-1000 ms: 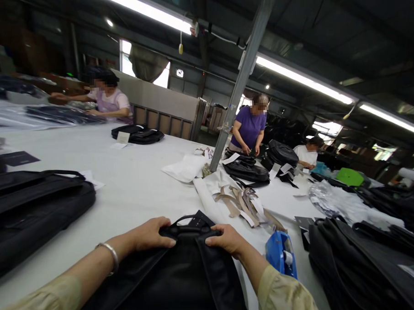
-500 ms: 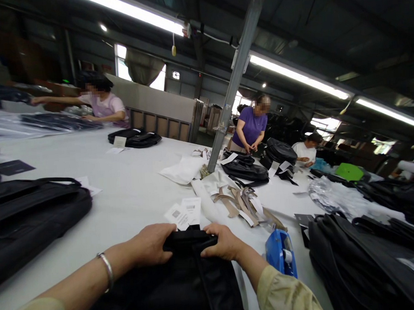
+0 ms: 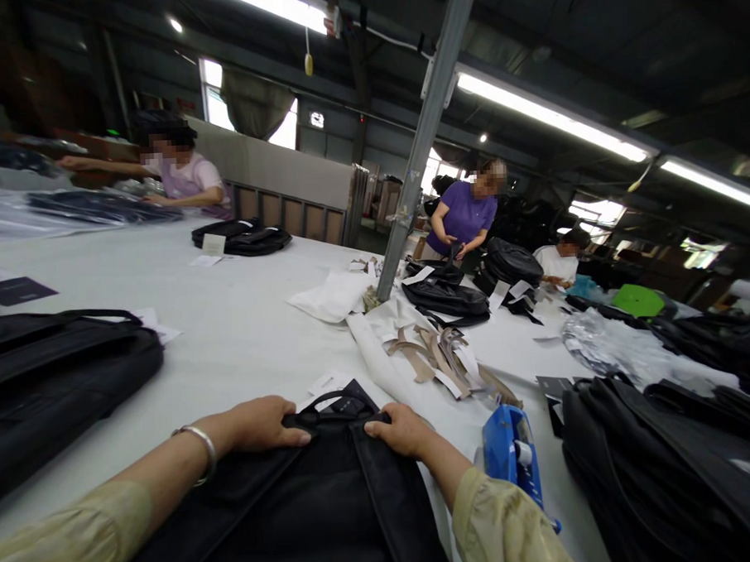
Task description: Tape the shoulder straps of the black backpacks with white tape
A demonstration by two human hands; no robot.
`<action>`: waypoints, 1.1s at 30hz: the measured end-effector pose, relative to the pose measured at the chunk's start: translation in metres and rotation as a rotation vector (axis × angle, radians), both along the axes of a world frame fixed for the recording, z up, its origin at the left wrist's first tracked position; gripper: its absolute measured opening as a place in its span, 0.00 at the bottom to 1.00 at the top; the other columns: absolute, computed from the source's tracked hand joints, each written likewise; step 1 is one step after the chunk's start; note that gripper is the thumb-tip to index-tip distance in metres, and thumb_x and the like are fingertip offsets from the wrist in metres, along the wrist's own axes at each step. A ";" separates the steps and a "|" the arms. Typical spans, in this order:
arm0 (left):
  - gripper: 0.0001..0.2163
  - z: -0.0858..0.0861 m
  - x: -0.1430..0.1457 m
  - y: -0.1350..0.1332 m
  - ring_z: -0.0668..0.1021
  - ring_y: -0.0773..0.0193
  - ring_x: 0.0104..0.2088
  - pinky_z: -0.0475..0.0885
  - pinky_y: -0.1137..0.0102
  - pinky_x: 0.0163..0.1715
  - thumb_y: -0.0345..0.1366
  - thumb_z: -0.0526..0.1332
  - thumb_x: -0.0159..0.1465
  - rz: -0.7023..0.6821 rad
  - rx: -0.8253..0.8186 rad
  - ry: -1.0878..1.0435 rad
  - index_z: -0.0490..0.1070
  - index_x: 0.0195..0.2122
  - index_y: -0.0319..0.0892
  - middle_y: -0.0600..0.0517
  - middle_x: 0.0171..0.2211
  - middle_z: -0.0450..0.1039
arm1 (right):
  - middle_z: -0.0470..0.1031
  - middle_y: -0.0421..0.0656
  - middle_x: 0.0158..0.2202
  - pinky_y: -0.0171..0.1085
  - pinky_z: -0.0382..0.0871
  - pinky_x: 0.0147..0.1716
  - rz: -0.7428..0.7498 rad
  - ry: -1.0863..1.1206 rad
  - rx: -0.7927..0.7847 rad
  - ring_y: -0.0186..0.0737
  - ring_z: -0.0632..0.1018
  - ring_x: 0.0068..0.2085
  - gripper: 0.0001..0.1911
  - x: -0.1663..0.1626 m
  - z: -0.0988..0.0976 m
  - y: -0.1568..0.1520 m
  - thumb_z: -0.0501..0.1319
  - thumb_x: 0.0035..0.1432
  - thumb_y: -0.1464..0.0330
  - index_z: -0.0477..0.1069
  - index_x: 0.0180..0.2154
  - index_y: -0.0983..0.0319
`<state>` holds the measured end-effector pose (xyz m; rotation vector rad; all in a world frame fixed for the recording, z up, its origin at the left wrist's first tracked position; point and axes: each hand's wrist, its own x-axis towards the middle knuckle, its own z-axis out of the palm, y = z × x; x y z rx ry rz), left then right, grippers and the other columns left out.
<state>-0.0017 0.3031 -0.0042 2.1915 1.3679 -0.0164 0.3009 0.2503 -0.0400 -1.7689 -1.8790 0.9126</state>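
A long white table (image 3: 240, 320) runs from near to far, with a slanting grey post (image 3: 420, 146) rising from its middle to a dark ceiling (image 3: 588, 31). Tube lights (image 3: 548, 116) glow overhead. Far left, bright windows (image 3: 218, 110) sit above a pale partition (image 3: 283, 165), with wooden panels (image 3: 291, 222) below.

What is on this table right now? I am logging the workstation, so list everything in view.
black bag: one, black, flat on the table's near edge, under both hands
bag stacks: several, black, left, right and far side
tape dispenser: one, blue, right of the bag
paper tags: a few, white, just beyond the bag
strips: a pile, tan and white, mid-table
table: one, white
pole: one, grey, mid-table
people: three, far side
left hand: on the bag's top edge, bracelet at wrist
right hand: on the bag's top edge
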 end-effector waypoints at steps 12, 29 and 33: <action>0.32 -0.034 -0.022 -0.023 0.79 0.36 0.45 0.71 0.49 0.43 0.65 0.48 0.61 0.282 0.067 0.204 0.73 0.42 0.40 0.33 0.44 0.79 | 0.59 0.52 0.67 0.53 0.57 0.62 0.100 -0.339 0.295 0.57 0.61 0.67 0.33 -0.015 -0.004 -0.044 0.60 0.60 0.53 0.61 0.64 0.58; 0.30 -0.024 0.081 -0.263 0.46 0.41 0.70 0.49 0.37 0.65 0.46 0.55 0.67 -0.532 0.173 0.048 0.47 0.69 0.57 0.45 0.72 0.40 | 0.54 0.60 0.69 0.53 0.54 0.66 -0.028 -0.030 0.020 0.58 0.57 0.69 0.44 0.020 0.002 -0.152 0.63 0.57 0.55 0.52 0.67 0.69; 0.28 -0.023 0.081 -0.247 0.48 0.41 0.70 0.50 0.38 0.64 0.48 0.55 0.67 -0.555 0.189 0.008 0.51 0.68 0.56 0.44 0.71 0.43 | 0.77 0.54 0.50 0.51 0.70 0.51 -0.366 0.160 -0.123 0.58 0.77 0.52 0.34 0.047 -0.001 -0.242 0.72 0.43 0.56 0.73 0.51 0.65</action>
